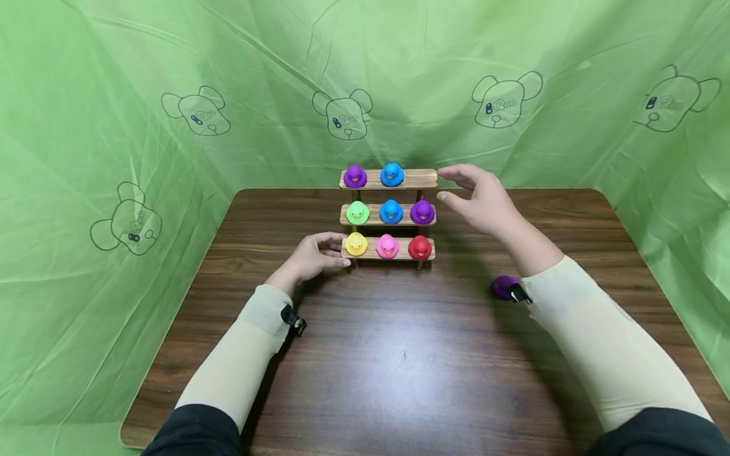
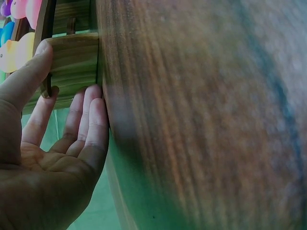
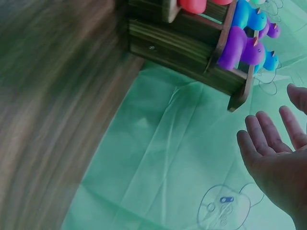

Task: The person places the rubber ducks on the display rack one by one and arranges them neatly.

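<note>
A three-tier wooden stand (image 1: 422, 179) holds several small rubber ducks. On the top tier sit a purple duck (image 1: 355, 177) and a blue duck (image 1: 391, 174). The middle tier carries a green duck (image 1: 357, 213), a blue duck (image 1: 391, 211) and a purple duck (image 1: 422, 212). Below are a yellow duck (image 1: 356, 244), a pink duck (image 1: 387, 246) and a red duck (image 1: 419, 247). My left hand (image 1: 315, 256) grips the bottom tier's left end between thumb and forefinger. Just off the top tier's right end, my right hand (image 1: 481, 197) is held up, holding nothing.
Another purple duck (image 1: 504, 287) lies on the wooden table (image 1: 393, 354) by the right wrist, partly covered by the wrist camera. Green sheeting (image 1: 274, 76) with printed mouse-like faces hangs behind the table and along its sides.
</note>
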Demonstrator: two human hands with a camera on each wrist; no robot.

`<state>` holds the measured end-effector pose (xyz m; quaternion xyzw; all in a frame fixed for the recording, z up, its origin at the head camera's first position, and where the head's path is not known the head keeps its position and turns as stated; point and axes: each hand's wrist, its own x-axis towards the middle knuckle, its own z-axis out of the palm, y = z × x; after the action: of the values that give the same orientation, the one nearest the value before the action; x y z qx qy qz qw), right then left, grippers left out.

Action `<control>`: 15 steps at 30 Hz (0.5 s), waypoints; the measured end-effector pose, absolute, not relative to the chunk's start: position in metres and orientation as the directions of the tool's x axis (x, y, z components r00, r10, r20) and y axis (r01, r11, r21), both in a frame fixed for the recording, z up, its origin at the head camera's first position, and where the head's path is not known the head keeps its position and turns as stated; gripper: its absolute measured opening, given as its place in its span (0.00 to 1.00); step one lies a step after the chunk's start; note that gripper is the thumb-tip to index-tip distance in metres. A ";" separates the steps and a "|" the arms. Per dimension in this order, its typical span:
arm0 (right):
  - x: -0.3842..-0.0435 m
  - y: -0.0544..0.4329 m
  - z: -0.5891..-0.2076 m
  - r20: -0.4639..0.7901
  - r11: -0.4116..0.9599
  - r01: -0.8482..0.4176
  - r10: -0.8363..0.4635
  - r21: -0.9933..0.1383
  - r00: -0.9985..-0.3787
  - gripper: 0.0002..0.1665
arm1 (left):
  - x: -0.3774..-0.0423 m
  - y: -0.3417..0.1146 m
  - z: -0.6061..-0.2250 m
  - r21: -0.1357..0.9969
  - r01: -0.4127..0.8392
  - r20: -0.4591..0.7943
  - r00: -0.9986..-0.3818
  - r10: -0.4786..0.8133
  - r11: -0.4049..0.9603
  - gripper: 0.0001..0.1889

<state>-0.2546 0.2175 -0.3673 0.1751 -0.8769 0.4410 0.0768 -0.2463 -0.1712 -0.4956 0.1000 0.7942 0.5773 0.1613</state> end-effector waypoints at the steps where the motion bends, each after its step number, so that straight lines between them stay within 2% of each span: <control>1: -0.252 0.221 -0.368 0.291 0.549 -0.372 -0.232 -0.748 -0.928 0.26 | -0.246 -0.171 -0.495 0.949 -0.029 -0.142 -0.928 0.345 0.313 0.32; 15: -0.225 0.267 -0.394 0.243 0.598 -0.264 -0.116 -0.757 -0.963 0.27 | -0.245 -0.171 -0.494 0.947 -0.022 -0.138 -0.929 0.343 0.321 0.31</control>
<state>-0.2250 0.2666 -0.3942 0.1068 -0.8899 0.4353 0.0845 -0.2448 -0.1714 -0.4935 0.1008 0.7970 0.5739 0.1588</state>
